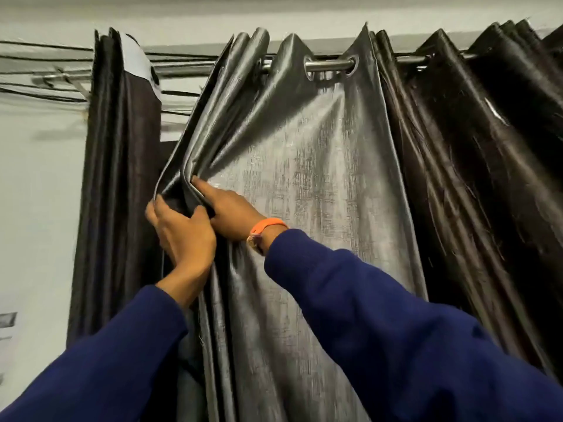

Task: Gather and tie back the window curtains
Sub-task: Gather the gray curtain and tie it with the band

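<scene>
Far left: bunched dark curtain panel (118, 178) hangs by wall. Left hand (182, 236) grips folded pleats of grey eyelet curtain (304, 184), holding gathered bundle. Right hand (228, 214), fingers curled, presses next fold leftward, likely adding to bundle. Curtain rod (330, 66) above; further dark panel (475, 147) right, ungathered.

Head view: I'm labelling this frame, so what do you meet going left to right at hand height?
Pale wall → bunched dark curtain → left hand gripping the grey fold → right hand → orange wristband → flat grey curtain panel → dark pleated curtain.
</scene>
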